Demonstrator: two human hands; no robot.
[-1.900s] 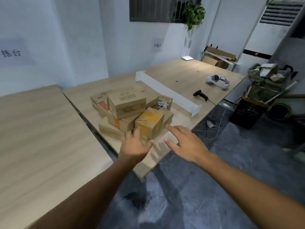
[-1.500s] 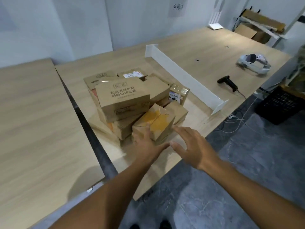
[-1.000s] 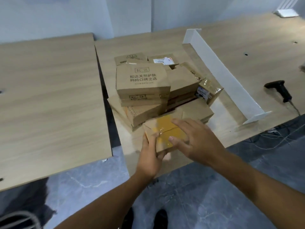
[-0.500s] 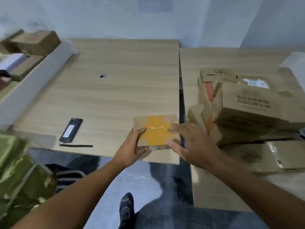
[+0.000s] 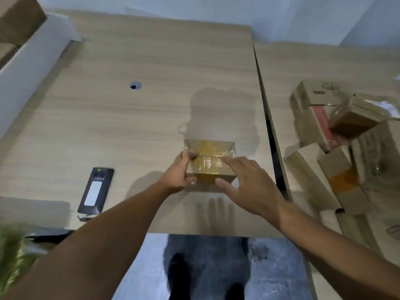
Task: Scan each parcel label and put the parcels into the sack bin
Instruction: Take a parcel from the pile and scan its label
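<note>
Parcel between both hands over the counter.
I am gripping its left end in my left hand, right hand resting spread on it; black device lying at 8 o'clock, nearer my left.

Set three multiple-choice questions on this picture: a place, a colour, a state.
1. Where does the black device lie? A on the box; B on the table, left of the box; C under the box.
2. What colour is the tape on the box? A blue; B green; C yellow.
3. What is the left hand doing? A gripping the box; B lying flat on the table; C holding the device.
B: it lies on the wood, apart from the box. C: yellow tape crosses its top. A: its fingers curl round the box's left side.
</note>
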